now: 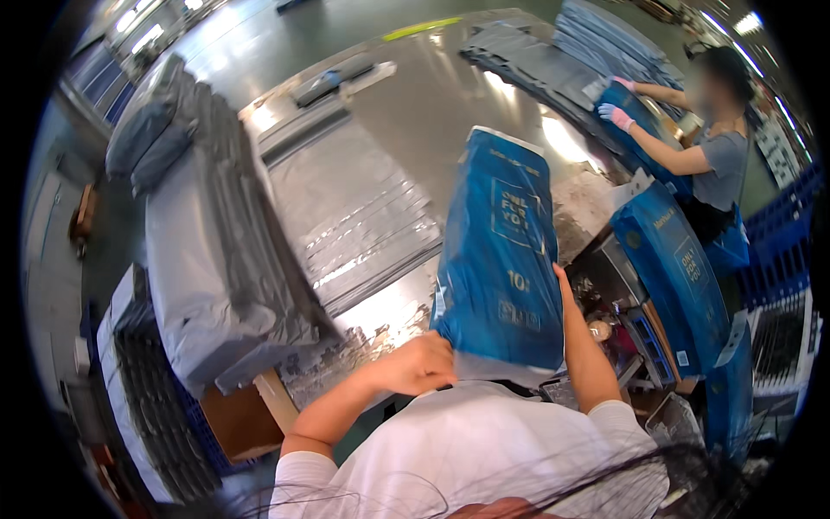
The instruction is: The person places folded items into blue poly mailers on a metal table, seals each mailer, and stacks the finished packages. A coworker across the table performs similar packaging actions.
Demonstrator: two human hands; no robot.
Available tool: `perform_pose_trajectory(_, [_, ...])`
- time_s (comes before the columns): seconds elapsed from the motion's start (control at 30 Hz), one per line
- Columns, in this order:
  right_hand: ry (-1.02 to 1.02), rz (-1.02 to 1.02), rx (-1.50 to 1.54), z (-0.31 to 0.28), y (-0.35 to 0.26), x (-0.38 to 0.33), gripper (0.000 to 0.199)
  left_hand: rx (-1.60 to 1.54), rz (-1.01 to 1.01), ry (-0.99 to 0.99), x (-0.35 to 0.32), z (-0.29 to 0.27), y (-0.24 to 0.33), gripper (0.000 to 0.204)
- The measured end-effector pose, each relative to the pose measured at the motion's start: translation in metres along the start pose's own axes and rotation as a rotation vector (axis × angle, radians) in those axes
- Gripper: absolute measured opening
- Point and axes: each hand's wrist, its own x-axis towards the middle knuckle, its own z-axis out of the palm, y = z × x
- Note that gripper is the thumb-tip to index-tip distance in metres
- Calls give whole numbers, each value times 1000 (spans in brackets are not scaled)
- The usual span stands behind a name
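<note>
A blue plastic pack [499, 251] with pale print and a clear lower end stands tilted in front of my chest, over the table's near edge. My left hand [419, 362] is closed at its lower left corner, its fingers curled in against the plastic. Along the right side, my right hand [560, 278] holds the pack's edge; most of its fingers are hidden behind the pack. Beyond my left hand, flat grey plastic bags [350, 203] lie overlapped on the metal table [415, 95].
Tall stacks of grey bags [203, 251] line the left side, above an open cardboard box [246, 419]. More blue packs [674, 268] stand at the right, near a blue crate [782, 229]. Across the table, a gloved person [722, 156] handles another blue pack.
</note>
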Motion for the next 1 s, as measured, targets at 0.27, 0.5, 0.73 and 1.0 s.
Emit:
perform_pose_trajectory(0.27, [-197, 95, -120, 41, 91, 12, 57, 272, -270, -276, -119, 57, 14, 13])
perform_pose_trajectory(0.5, [-343, 167, -544, 74, 133, 72, 86, 411, -845, 266, -178, -6, -82, 13])
perform_pose_trajectory(0.73, [-229, 128, -1356, 127, 57, 183, 24, 862, -1167, 679, -177, -75, -143, 11])
perform_pose_trajectory(1.0, [-495, -901, -2072, 223, 71, 384, 15, 496, -1079, 1434, -164, -207, -262, 26])
